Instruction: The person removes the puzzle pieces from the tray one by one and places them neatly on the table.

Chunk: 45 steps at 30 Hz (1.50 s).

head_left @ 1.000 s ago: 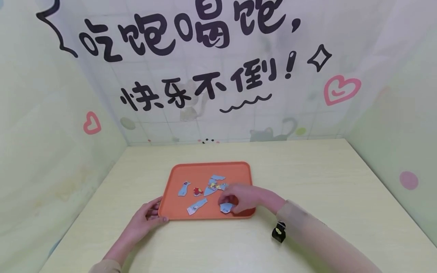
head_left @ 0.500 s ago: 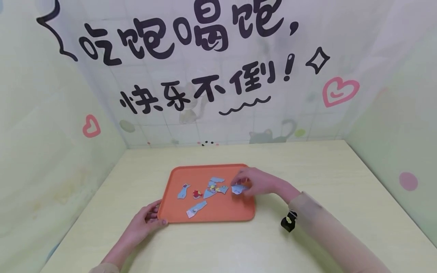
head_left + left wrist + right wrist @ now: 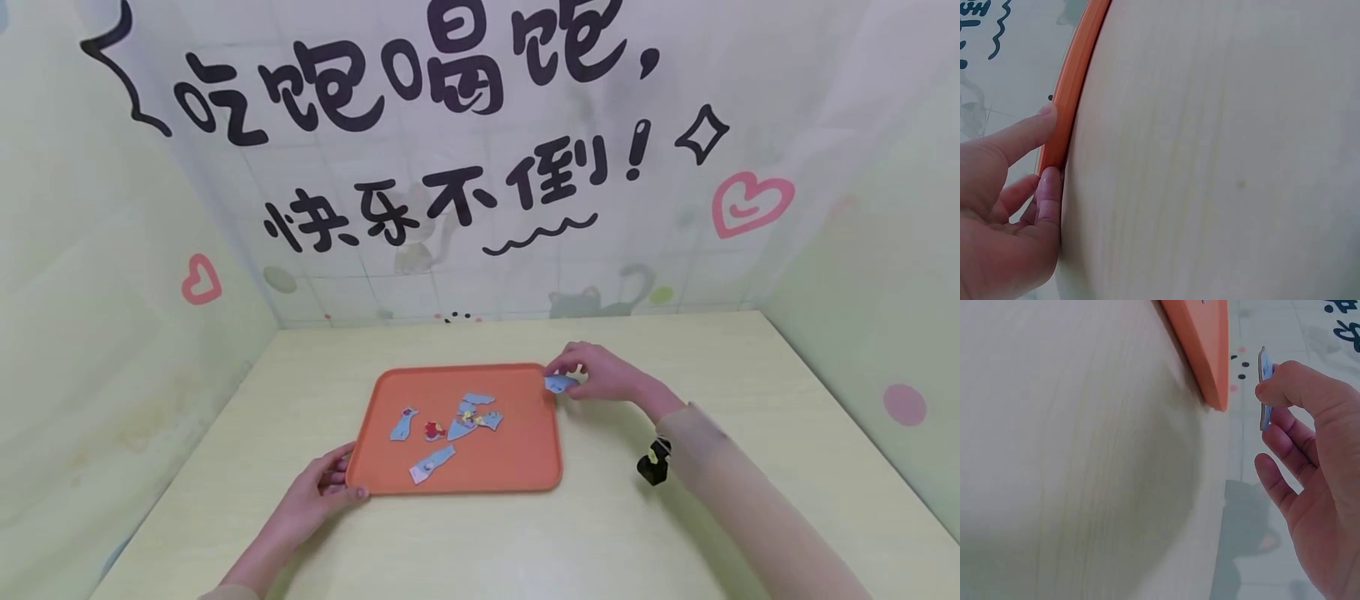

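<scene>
In the head view, my right hand (image 3: 606,373) pinches a light-blue puzzle piece (image 3: 558,384) above the tray's back right corner. Seen from the right wrist, the thin puzzle piece (image 3: 1264,365) stands on edge between thumb and fingers, clear of the table. My left hand (image 3: 311,498) holds the orange tray (image 3: 517,462) at its front left corner, thumb and curled fingers on the rim. On the tray lie a group of touching blue pieces (image 3: 463,427), a red-patterned piece (image 3: 434,431), an upright narrow blue piece (image 3: 402,426) and a slanted long piece (image 3: 432,464).
The pale wooden table (image 3: 480,550) carries the tray. A printed white backdrop (image 3: 465,283) with black lettering closes off the back, and pale sheets (image 3: 862,350) line both sides. A black device (image 3: 654,463) hangs at my right wrist.
My right hand has lifted the blue piece from the tray's front right part and carried it back and rightward to the back right corner. The left hand stays at the tray.
</scene>
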{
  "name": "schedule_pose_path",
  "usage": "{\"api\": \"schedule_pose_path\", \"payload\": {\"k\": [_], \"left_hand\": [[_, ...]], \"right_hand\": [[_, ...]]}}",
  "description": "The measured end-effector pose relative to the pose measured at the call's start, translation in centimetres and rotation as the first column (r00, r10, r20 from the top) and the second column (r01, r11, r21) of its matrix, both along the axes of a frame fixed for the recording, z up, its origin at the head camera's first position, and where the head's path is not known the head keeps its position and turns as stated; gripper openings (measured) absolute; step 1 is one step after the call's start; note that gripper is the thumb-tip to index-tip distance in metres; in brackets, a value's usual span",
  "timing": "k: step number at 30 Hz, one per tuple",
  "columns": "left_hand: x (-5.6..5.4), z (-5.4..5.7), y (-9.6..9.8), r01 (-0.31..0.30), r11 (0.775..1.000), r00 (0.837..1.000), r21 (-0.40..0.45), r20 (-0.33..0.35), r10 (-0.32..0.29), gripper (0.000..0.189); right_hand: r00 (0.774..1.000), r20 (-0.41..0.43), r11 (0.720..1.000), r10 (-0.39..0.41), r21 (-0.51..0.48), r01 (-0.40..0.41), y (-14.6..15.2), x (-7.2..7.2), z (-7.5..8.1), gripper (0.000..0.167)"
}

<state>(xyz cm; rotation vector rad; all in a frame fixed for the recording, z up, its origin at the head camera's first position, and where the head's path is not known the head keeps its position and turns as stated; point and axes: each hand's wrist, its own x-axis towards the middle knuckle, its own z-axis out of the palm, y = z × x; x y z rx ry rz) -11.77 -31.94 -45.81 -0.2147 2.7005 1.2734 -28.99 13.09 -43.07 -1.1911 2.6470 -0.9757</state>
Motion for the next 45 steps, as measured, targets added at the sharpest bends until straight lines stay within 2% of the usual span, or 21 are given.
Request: {"api": "schedule_pose_path", "payload": {"k": [7, 16, 27, 32, 38, 45], "left_hand": [[0.1, 0.0, 0.0, -0.002, 1.0, 1.0, -0.009, -0.003, 0.002, 0.081], [0.1, 0.2, 0.2, -0.007, 1.0, 1.0, 0.004, -0.007, 0.007, 0.08], [-0.1, 0.2, 0.2, -0.005, 1.0, 1.0, 0.009, -0.005, 0.006, 0.081], [0.1, 0.3, 0.3, -0.012, 1.0, 1.0, 0.019, -0.005, 0.013, 0.079], [0.2, 0.3, 0.2, -0.009, 1.0, 1.0, 0.008, -0.009, 0.009, 0.08], [0.0, 0.1, 0.0, -0.011, 1.0, 1.0, -0.003, 0.001, 0.011, 0.08]], "right_hand": [[0.995, 0.048, 0.996, -0.087, -0.004, 0.087, 1.2, -1.6, -1.5, 0.036], [0.981, 0.106, 0.986, -0.165, 0.021, 0.164, 1.9, -2.9, -2.5, 0.036], [0.976, 0.206, 0.997, -0.069, -0.011, 0.073, 3.0, -3.5, -3.8, 0.033], [0.964, 0.258, 0.997, -0.059, -0.03, 0.069, 3.5, -3.5, -4.3, 0.033], [0.954, 0.296, 0.996, -0.039, -0.06, 0.059, 3.4, -3.3, -4.2, 0.035], [0.949, 0.309, 0.995, -0.064, -0.056, 0.085, 3.2, -3.1, -4.2, 0.034]]}}
